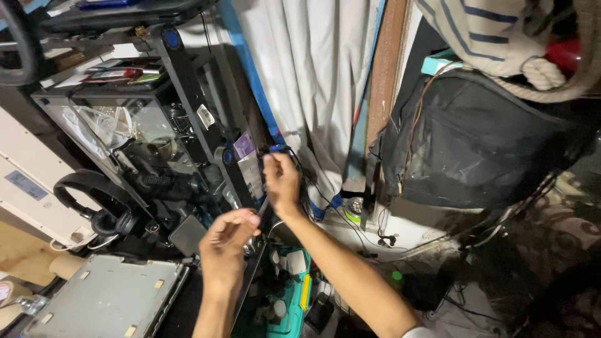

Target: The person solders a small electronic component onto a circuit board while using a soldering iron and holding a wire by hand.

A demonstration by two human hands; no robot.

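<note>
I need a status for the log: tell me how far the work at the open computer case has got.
Done: the computer case stands with its side open, insides exposed. In hand: the right hand pinches a small blue-tipped part at the case's black frame, while the left hand holds a thin dark cable or tool running up to it. Left: the grey metal panel lies apart, unmounted.

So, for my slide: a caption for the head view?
Two bare hands grip a thin dark cable beside an open black computer case.

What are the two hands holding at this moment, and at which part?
The right hand pinches the blue end of a thin cable. The left hand pinches the same cable lower down, near its fingertips.
</note>
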